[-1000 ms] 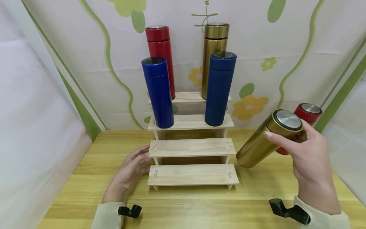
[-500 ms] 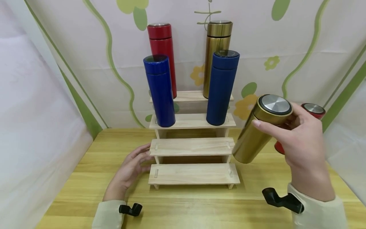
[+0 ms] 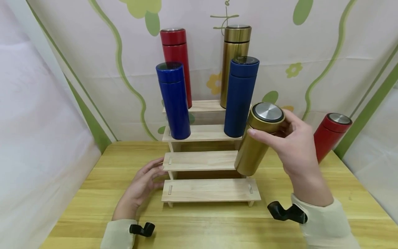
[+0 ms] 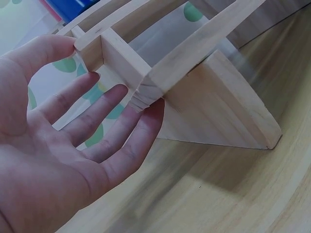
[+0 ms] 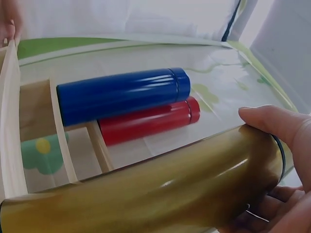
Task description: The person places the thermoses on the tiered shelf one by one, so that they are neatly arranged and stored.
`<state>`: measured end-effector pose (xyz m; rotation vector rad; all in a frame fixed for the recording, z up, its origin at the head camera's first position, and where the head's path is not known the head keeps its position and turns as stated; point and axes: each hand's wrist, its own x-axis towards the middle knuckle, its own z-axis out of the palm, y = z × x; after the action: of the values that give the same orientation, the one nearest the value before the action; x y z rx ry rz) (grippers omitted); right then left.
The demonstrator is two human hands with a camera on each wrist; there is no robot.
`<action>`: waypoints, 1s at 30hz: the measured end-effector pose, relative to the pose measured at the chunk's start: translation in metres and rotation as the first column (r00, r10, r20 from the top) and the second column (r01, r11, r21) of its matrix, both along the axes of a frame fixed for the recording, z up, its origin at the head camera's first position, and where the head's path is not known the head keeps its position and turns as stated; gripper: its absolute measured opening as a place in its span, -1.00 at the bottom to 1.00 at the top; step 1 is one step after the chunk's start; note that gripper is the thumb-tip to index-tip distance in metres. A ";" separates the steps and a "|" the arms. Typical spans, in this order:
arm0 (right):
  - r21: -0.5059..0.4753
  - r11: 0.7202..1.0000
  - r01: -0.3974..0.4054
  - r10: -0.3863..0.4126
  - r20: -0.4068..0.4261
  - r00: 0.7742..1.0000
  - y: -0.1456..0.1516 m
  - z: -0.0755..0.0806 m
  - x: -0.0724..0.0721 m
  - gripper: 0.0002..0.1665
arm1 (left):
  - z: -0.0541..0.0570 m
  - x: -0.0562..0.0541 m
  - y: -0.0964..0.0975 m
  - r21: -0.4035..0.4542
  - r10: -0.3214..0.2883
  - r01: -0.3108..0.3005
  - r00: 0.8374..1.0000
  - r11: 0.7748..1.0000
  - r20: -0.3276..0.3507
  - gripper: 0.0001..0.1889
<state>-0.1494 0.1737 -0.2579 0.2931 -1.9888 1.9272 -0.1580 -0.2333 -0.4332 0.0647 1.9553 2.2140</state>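
My right hand (image 3: 296,147) grips a gold thermos flask (image 3: 255,147) near its silver lid, thumb on the near side. The flask tilts, its base overlapping the right end of the rack's second step from the bottom in the head view. Relaxed fingers of my left hand (image 4: 82,131) touch the left ends of the lower steps of a wooden stepped rack (image 3: 199,160). A glossy blue flask (image 3: 174,103) and a matte dark blue one (image 3: 242,100) stand on the third step. Behind them, a red flask (image 3: 174,48) and another gold flask (image 3: 237,46) stand on the top step.
Another red flask (image 3: 331,135) stands on the wooden table (image 3: 199,228) to the right, behind my right hand. White cloth with a green and orange plant pattern (image 3: 267,17) hangs behind the rack and along the sides.
My right hand has carried the gold flask leftward from beside the rack to the rack's right end, tilting it more upright. The red flask on the table shows more. My left hand stays put.
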 end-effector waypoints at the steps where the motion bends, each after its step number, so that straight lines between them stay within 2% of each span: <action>1: 0.003 1.000 -0.005 0.005 -0.001 1.000 -0.002 0.000 -0.001 -0.30 | 0.000 0.000 0.000 0.001 0.000 0.000 1.000 1.000 0.001 -0.44; 14: 0.099 0.991 -0.086 0.084 0.032 0.996 -0.044 0.006 -0.008 -0.28 | 0.001 0.000 0.000 0.006 0.000 0.000 1.000 1.000 0.003 -0.48; 20: 0.127 0.982 -0.140 0.136 0.039 0.990 -0.066 0.006 -0.018 -0.29 | 0.000 0.000 0.001 0.002 0.009 -0.009 1.000 1.000 0.008 -0.46; 30: 0.081 0.974 -0.210 0.208 0.034 0.978 -0.100 0.006 -0.029 -0.26 | 0.000 -0.001 0.001 -0.002 0.010 -0.009 1.000 1.000 0.007 -0.44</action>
<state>-0.1788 0.0733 -0.2521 0.5219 -2.1340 1.9810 -0.1587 -0.2323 -0.4333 0.0473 1.9580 2.2153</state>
